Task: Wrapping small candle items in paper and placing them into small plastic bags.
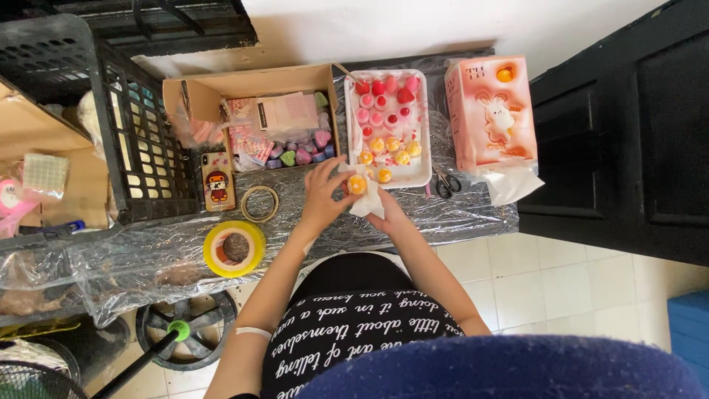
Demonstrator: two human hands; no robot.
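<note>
1. Crowding the back half of the plastic-covered table (473,214) are a cardboard box (251,85) of small packets and heart shapes, a white tray (425,174) of pink, red and orange pieces, and a pink tissue box (491,111) at the right end.
2. Black crate (133,140) closes off the left side; a phone (217,182), a thin tape ring (260,203) and a yellow tape roll (234,248) lie between it and the hands.
3. Scissors (444,182) lie just beside the tray's right corner.
4. Bare table shows only along the near edge, in front of the tray and out to the right corner, where the top drops to tiled floor (576,288).
5. Left hand (323,196) has its fingers curled around a small orange piece (357,185), pinching it just in front of the tray's near edge.
6. Right hand (385,209) grips a white tissue (369,201) against that piece from below; the tissue hides most of its fingers.
</note>
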